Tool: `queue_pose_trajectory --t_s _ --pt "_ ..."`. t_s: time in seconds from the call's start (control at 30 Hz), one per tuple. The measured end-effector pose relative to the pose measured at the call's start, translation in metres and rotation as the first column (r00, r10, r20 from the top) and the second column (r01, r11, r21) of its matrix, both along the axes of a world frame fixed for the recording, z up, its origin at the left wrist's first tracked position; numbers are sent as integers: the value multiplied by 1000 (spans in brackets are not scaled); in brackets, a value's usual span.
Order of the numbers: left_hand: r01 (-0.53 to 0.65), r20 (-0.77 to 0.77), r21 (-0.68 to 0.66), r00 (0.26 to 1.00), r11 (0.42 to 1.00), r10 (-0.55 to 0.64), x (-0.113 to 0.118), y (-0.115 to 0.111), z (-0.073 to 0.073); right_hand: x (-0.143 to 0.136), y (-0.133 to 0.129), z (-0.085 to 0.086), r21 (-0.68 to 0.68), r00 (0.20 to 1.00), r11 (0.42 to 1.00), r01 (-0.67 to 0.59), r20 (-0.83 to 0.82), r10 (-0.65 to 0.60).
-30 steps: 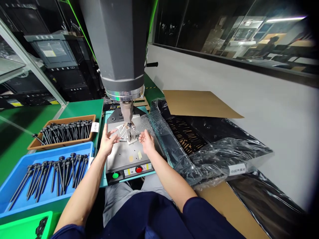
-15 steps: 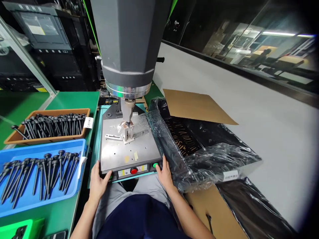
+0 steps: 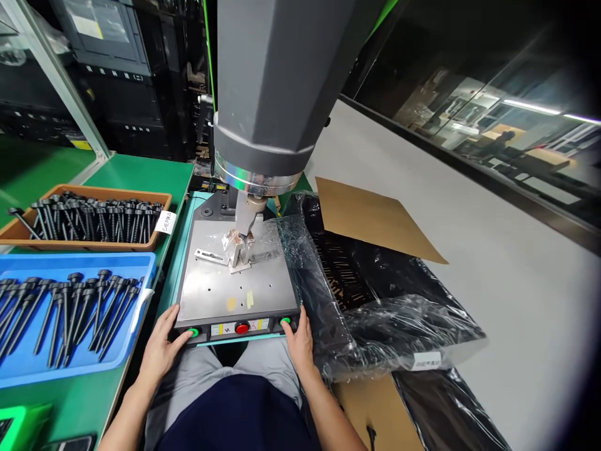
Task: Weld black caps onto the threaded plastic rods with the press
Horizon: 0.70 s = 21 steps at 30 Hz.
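A grey machine head (image 3: 263, 88) hangs over a metal base plate (image 3: 225, 291), its tip down at a small fixture (image 3: 238, 254). My left hand (image 3: 162, 344) rests on the base's front left corner, fingers apart, thumb at a green button (image 3: 193, 332). At the front right corner my right hand (image 3: 299, 338) lies with its thumb by the other green button (image 3: 285, 321) and its fingers along the side. Neither hand holds anything. Between them is a red button (image 3: 241, 328).
Left, an orange tray (image 3: 84, 245) and a blue tray (image 3: 70, 371) hold several black bolt-like parts. Right of the base lie a plastic-wrapped box (image 3: 338, 269) and a cardboard sheet (image 3: 375, 216). A green bin (image 3: 28, 419) stands at the lower left.
The view has shifted, so the machine head appears further right and the trays further left. My left thumb has moved off the left green button's top, which now shows; both hands remain at the base corners.
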State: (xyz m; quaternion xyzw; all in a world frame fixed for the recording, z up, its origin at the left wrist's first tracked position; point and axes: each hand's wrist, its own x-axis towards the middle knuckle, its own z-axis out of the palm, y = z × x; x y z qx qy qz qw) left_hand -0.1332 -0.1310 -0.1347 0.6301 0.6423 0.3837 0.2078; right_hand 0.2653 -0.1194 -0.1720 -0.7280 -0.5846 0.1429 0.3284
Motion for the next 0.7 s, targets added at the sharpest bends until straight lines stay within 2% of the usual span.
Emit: queue_pose_trajectory --t_s 0.13,0.2,0.33,0.43,0.57,0.7 --pt "5 11 -26 1000 1000 -5 1 1 10 1 -2 4 -38 1000 999 -9 -6 9" --pt "-30 10 -4 999 1000 30 3 2 17 1 -2 7 -50 1000 999 -18 -11 17" --pt "-175 -10 70 984 982 176 13 5 39 0 -3 14 -70 999 997 -20 -40 18" --pt "-198 17 101 980 975 197 24 14 59 -3 -4 17 -84 998 996 1 -67 -7" --pt "-177 208 61 965 982 161 41 39 81 -2 -4 18 -81 993 997 16 -112 -25" --pt "-105 538 -19 837 994 98 58 73 98 2 2 24 -53 977 999 12 -213 -23"
